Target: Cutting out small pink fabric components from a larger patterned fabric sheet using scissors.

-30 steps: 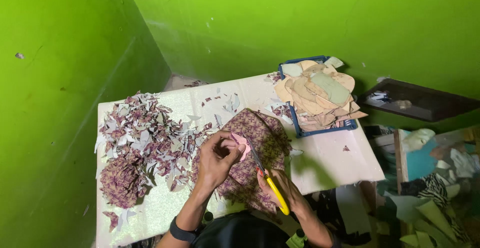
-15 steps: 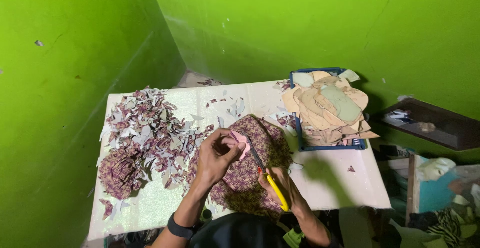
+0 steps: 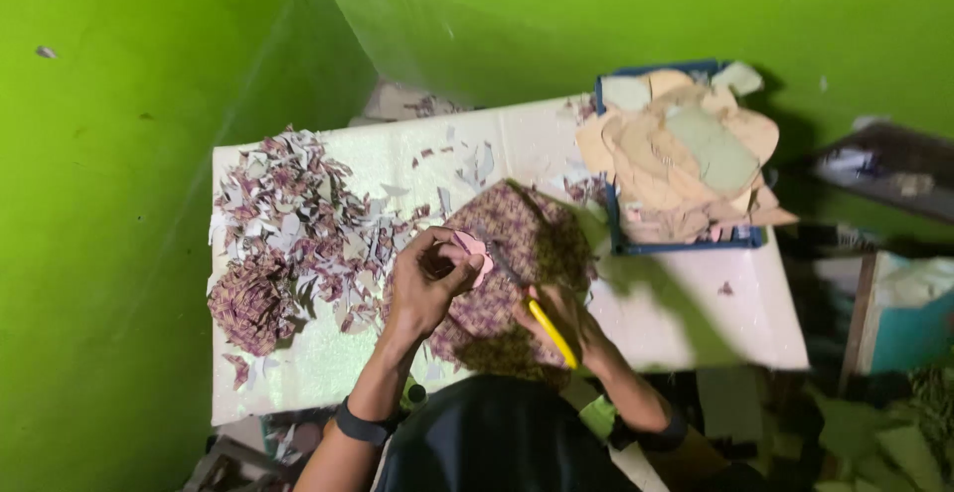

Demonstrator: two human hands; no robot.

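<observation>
My left hand [image 3: 429, 283] pinches a small pink shaped piece [image 3: 473, 252] above a sheet of purple patterned fabric [image 3: 524, 242] lying on the white table [image 3: 696, 313]. My right hand [image 3: 562, 323] grips scissors with a yellow handle [image 3: 552, 331]; their blades point up and left toward the pink piece. A dark band sits on my left wrist [image 3: 360, 424].
A heap of patterned paper scraps [image 3: 298, 229] covers the table's left part, with a stack of cut purple pieces [image 3: 246, 305] in front. A blue tray [image 3: 686, 244] of tan cut-outs [image 3: 676, 159] stands at the right back. Green walls close in behind and left; clutter lies right.
The camera view has shifted, so the table sits further right in frame. Both hands keep the same hold on the pink piece and the scissors.
</observation>
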